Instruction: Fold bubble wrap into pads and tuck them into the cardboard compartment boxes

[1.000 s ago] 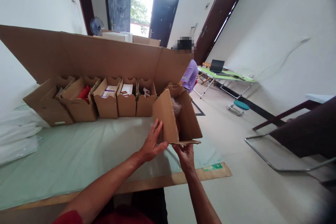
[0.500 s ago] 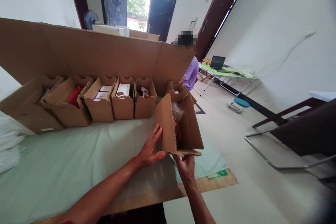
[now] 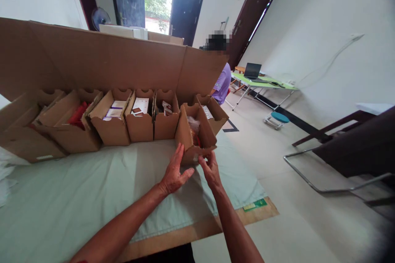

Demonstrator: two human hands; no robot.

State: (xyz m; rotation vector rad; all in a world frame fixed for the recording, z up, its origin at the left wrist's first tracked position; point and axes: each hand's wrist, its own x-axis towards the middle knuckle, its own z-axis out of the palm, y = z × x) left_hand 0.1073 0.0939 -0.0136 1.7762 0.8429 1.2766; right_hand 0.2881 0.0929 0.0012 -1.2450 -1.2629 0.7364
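An open-topped cardboard box (image 3: 189, 157) rests on the cloth-covered table, slightly turned, with a clear plastic bag (image 3: 194, 124) and something red-orange inside. My left hand (image 3: 174, 174) lies against its left front side, fingers stretched out and thumb apart. At the front right corner, my right hand (image 3: 211, 169) grips the box, thumb on the front face; its other fingertips are partly hidden. Just behind stands another cardboard box (image 3: 220, 120) with a white printed item in it.
Several open cardboard boxes (image 3: 141, 127) line the back left, holding white packs (image 3: 115, 111) and a red item (image 3: 77, 116). Behind them rises a tall cardboard panel (image 3: 123, 63). A person in a purple shirt (image 3: 221, 84) sits beyond. The table's wooden edge (image 3: 197, 230) is nearest me.
The box has come down onto the table, levelled from its tilt, and moved away from me and slightly left. My right hand has shifted from beneath it to its front corner.
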